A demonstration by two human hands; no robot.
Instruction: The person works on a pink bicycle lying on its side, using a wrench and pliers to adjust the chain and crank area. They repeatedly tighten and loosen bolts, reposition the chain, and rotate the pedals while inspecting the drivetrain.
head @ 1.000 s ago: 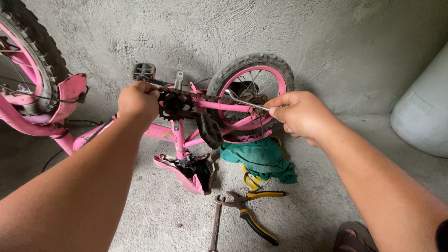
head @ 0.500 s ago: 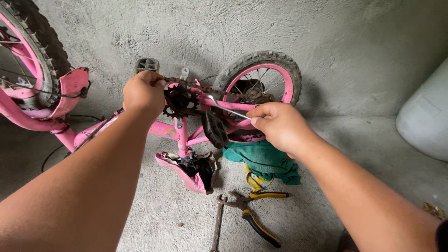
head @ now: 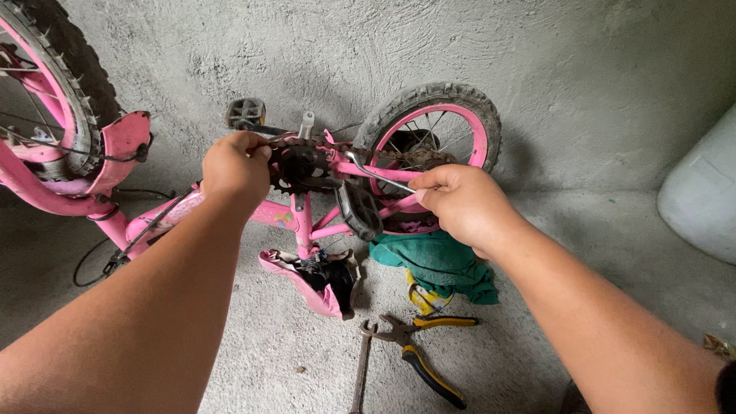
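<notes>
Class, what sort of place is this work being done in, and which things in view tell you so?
Probably a bare yard or garage corner used for home repairs: a rough concrete wall and floor, a pink bicycle flipped upside down, and pliers lying loose on the ground.

The left hand (head: pixel 236 167) covered the near side of the chainring (head: pixel 295 165), so what its fingers gripped could not be told. The right hand (head: pixel 460 203) hid the handle end of the thin metal tool (head: pixel 376 175), and its palm side was out of sight. The front wheel (head: pixel 54 84) ran off the picture's left and top edges. The white container (head: pixel 701 203) was cut by the right edge. The green cloth (head: pixel 437 264) concealed part of the yellow-handled tool (head: pixel 422 297) beneath it. The wrench (head: pixel 360 368) on the concrete floor (head: pixel 598 245) ran off the bottom edge. A small object (head: pixel 719 346) at the right edge was too cropped to identify.
</notes>
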